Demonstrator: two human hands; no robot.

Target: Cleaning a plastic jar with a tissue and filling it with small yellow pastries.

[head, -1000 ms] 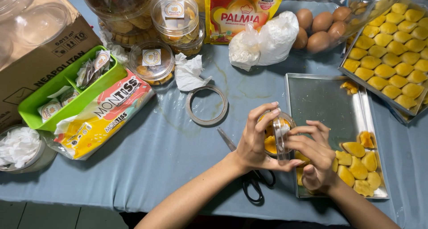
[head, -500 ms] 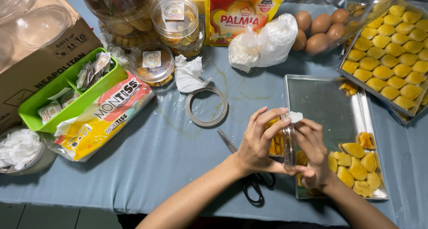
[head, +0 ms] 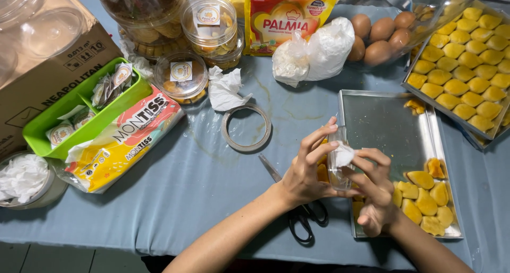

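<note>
Nearest, scissors (head: 304, 220) lie on the counter (head: 202, 182) under the wrists. Both hands grasp 1 small clear jar (head: 338, 169) upright between them: left hand (head: 305, 172) cradling its side, right hand (head: 374, 193) fingers (head: 366, 159) pinching white paper at its top, over the metal tray (head: 382, 119).

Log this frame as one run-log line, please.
left hand: holds clear jar | right hand: fingers on jar | below: metal tray, yellow pastries | scissors on table
</note>
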